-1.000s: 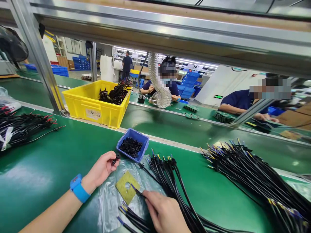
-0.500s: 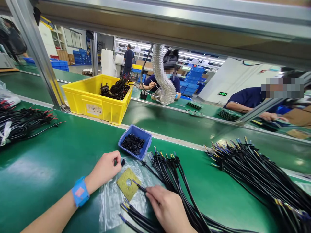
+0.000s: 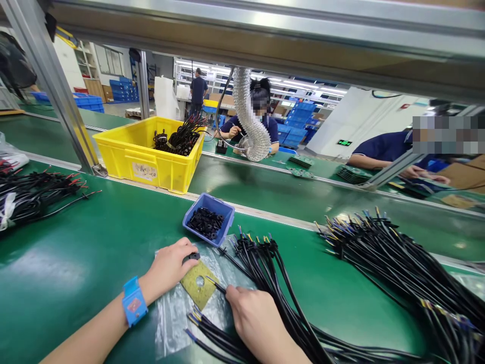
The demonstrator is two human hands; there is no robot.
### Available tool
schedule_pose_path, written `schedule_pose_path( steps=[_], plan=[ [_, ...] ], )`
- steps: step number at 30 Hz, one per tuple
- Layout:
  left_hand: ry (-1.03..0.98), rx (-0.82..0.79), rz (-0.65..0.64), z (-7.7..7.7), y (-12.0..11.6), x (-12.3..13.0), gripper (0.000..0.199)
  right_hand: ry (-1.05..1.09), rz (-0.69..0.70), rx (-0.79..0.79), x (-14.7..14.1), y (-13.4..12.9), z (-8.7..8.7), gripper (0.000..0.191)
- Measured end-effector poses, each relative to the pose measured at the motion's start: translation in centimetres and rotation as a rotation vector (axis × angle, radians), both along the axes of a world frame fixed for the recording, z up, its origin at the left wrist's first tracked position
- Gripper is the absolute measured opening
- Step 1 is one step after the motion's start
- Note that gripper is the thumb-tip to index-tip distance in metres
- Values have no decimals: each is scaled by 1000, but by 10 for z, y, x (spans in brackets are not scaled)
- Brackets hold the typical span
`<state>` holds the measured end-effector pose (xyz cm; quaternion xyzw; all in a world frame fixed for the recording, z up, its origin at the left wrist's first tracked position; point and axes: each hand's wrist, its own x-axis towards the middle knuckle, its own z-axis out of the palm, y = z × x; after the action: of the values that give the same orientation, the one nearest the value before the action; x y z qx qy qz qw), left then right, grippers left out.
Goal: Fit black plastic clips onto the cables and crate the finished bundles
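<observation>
My left hand (image 3: 172, 263), with a blue wrist strap (image 3: 134, 302) behind it, pinches a small black plastic part (image 3: 192, 257) above the upper corner of a yellow-green square pad (image 3: 200, 294) that has a round hole. Closed around a black cable (image 3: 220, 288), my right hand (image 3: 257, 316) keeps the stripped wire end over the pad, near the hole. Beneath the pad lies a clear plastic bag (image 3: 166, 323). A blue bin (image 3: 228, 218) of small black parts (image 3: 204, 222) stands just beyond. Other black cables (image 3: 215, 336) lie below and beside my right hand.
A big cable bundle (image 3: 401, 268) covers the right side; another cable pile (image 3: 38, 197) lies at left. Behind the blue bin stands a yellow crate (image 3: 151, 169) holding cables. A metal post (image 3: 56, 86) and overhead beam frame the bench. Two co-workers sit across; one person stands farther back.
My left hand has shifted slightly right and turned, bringing the small black part to the pad's upper corner. My right hand stays nearly in place with the cable. The view has shifted slightly.
</observation>
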<state>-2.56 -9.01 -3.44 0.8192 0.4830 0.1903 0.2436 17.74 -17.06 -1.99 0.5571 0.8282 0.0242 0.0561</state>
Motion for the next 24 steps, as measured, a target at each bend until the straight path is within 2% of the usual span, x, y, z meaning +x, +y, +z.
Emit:
schedule_pose_path(
  steps=[5, 8, 9, 11, 14, 16, 20, 24],
  plan=[
    [36, -20, -11, 0, -2, 1, 22, -5, -12, -20, 0, 1, 2, 19],
    [-98, -57, 20, 3, -2, 2, 21, 105, -42, -24, 3, 1, 2, 19],
    [-185, -106, 31, 4, -3, 3, 19, 186, -60, -28, 4, 2, 3, 19],
    [-388, -301, 46, 8, -4, 6, 19, 404, -105, -34, 8, 2, 4, 22],
    [-649, -637, 55, 13, -6, 12, 34, 725, -134, -14, 11, 1, 5, 25],
    [-751, -754, 58, 14, -9, 16, 43, 852, -123, 26, 12, 0, 5, 26],
    [-824, -879, 74, 14, -14, 21, 48, 938, -88, 79, 11, -3, 3, 23],
    [-861, -943, 82, 15, -19, 22, 51, 902, -44, 116, 10, -1, 1, 21]
  ],
)
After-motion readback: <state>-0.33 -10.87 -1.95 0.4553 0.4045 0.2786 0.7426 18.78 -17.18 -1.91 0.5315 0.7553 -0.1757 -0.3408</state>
